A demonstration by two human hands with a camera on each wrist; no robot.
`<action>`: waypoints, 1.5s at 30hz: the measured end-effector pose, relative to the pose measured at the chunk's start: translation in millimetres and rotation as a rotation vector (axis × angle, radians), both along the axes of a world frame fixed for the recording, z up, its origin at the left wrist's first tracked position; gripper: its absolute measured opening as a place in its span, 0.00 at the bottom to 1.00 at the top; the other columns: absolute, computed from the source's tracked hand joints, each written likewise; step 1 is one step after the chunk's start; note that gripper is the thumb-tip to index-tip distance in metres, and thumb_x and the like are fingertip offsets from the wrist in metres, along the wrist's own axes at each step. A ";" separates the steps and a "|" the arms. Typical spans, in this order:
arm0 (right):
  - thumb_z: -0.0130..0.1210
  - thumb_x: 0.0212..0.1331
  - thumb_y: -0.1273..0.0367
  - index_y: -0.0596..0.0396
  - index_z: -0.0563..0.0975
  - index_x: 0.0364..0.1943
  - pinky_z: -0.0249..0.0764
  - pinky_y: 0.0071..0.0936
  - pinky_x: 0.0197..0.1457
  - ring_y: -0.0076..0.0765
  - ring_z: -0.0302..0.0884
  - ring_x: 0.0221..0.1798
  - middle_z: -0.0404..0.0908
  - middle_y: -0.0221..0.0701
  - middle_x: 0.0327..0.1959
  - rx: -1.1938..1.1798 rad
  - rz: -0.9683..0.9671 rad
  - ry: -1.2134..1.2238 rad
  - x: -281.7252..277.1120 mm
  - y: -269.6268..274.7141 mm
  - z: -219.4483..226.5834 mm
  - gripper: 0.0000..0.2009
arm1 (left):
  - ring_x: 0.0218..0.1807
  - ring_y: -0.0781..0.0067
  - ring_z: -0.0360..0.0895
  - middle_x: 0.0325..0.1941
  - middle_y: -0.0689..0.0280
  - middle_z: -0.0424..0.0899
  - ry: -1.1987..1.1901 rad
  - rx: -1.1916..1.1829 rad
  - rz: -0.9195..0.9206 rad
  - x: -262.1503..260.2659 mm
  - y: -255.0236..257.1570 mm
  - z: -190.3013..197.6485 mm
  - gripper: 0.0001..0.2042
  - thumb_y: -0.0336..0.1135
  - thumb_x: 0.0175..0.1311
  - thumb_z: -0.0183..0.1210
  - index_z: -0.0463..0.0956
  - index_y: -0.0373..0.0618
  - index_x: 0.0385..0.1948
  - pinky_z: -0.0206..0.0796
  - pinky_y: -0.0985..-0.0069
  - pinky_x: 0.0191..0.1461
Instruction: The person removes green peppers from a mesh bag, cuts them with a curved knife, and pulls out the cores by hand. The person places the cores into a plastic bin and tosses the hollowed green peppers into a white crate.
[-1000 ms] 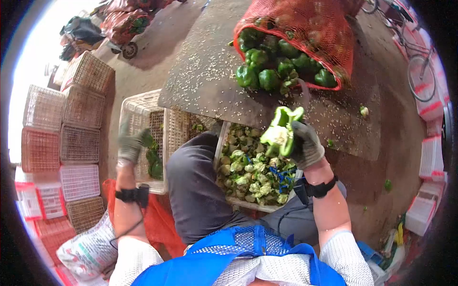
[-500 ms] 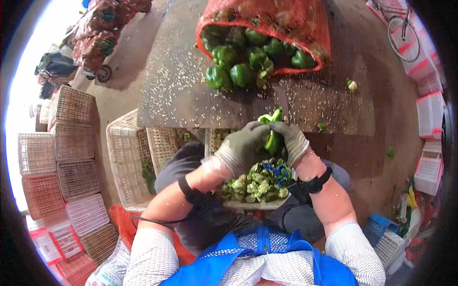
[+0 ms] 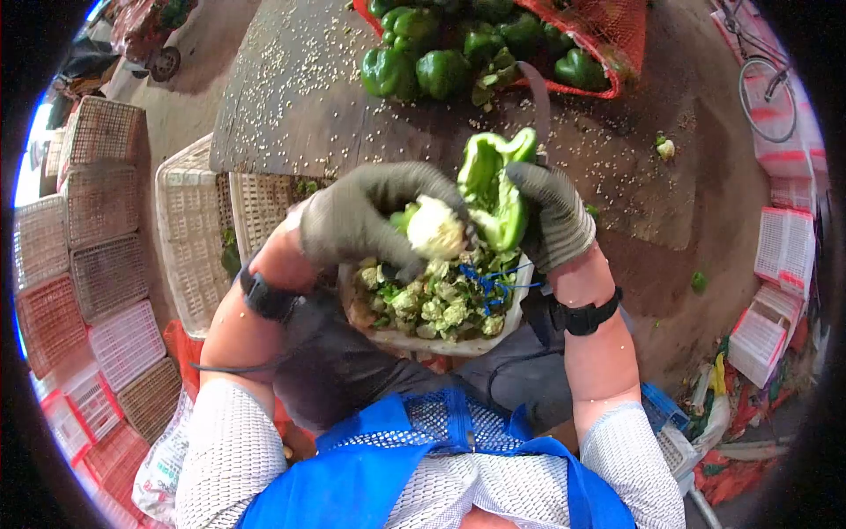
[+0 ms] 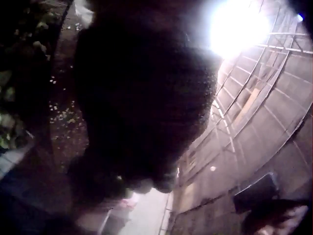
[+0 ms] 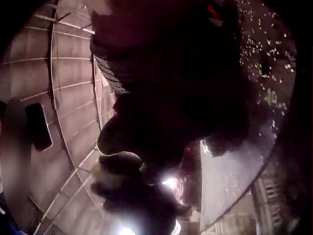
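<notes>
In the head view my gloved left hand (image 3: 359, 210) curls its fingers around a pale, seedy pepper core (image 3: 436, 231). Close on its right, my gloved right hand (image 3: 557, 212) grips a cut-open green bell pepper (image 3: 513, 212), the hollow inside facing up and left. Both are held above a white crate (image 3: 432, 344) of discarded pepper cores (image 3: 445, 309) with blue string among them. A curved grey blade-like strip (image 3: 535, 99) rises just beyond the right hand. Dark gloves fill most of both wrist views, hiding what they hold.
A seed-strewn board (image 3: 291, 106) lies ahead, with whole green peppers (image 3: 442, 74) spilling from a red mesh bag (image 3: 608, 35). Slatted crates (image 3: 189, 238) stand at the left, beside stacked baskets (image 3: 106, 207). White-and-red baskets (image 3: 784, 247) line the right side.
The left hand came over from the left crate to meet the pepper, then drew back leftward with the pale core. The right hand kept the pepper. The head view shifted too.
</notes>
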State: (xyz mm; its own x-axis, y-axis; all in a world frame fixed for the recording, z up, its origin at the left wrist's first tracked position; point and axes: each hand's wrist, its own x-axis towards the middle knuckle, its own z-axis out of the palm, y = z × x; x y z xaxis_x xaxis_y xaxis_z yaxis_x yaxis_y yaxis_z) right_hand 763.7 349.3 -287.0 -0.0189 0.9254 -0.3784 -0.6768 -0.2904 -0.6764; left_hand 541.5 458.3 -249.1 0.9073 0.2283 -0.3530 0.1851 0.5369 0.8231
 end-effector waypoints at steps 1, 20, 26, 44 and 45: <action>0.61 0.56 0.63 0.60 0.75 0.53 0.80 0.36 0.54 0.40 0.82 0.48 0.82 0.37 0.45 0.015 0.013 0.177 2.3 2.5 12.4 0.23 | 0.50 0.72 0.80 0.48 0.64 0.84 0.002 0.082 -0.077 -6.3 -1.3 3.5 0.31 0.34 0.35 0.80 0.79 0.39 0.48 0.72 0.72 0.57; 0.56 0.61 0.44 0.59 0.73 0.55 0.58 0.19 0.14 0.19 0.62 0.10 0.85 0.45 0.44 0.045 0.032 0.009 -56.5 -28.8 34.0 0.32 | 0.62 0.49 0.71 0.51 0.58 0.77 0.434 1.989 0.631 -160.8 -64.9 42.1 0.21 0.27 0.48 0.68 0.75 0.46 0.47 0.66 0.60 0.67; 0.57 0.64 0.51 0.55 0.76 0.51 0.62 0.20 0.16 0.23 0.67 0.12 0.85 0.41 0.37 0.068 -0.027 -0.026 -29.5 -39.9 22.9 0.23 | 0.59 0.54 0.74 0.58 0.56 0.76 0.873 1.629 0.623 -290.0 17.1 -45.6 0.26 0.33 0.58 0.65 0.71 0.42 0.60 0.63 0.62 0.66; 0.63 0.60 0.60 0.57 0.81 0.44 0.74 0.26 0.37 0.22 0.76 0.33 0.83 0.30 0.29 -0.163 -0.193 -0.559 18.2 -30.3 15.8 0.15 | 0.42 0.69 0.83 0.41 0.61 0.85 1.021 1.697 -0.251 206.0 250.1 -48.8 0.19 0.47 0.67 0.56 0.78 0.40 0.48 0.75 0.68 0.47; 0.62 0.60 0.60 0.57 0.81 0.43 0.74 0.26 0.38 0.23 0.76 0.33 0.83 0.31 0.29 -0.190 -0.184 -0.525 18.7 -28.1 17.5 0.15 | 0.42 0.69 0.83 0.41 0.62 0.85 1.011 1.703 -0.251 203.0 253.8 -51.0 0.19 0.47 0.67 0.57 0.78 0.40 0.48 0.75 0.68 0.46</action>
State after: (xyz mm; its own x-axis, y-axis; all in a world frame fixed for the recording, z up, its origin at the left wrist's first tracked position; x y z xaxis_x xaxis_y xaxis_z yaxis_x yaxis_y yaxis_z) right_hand 782.4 321.2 -269.5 0.3703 0.8106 -0.4536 -0.3160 -0.3493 -0.8821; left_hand 744.6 712.1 -300.1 0.6143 0.7445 -0.2614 0.7581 -0.6488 -0.0664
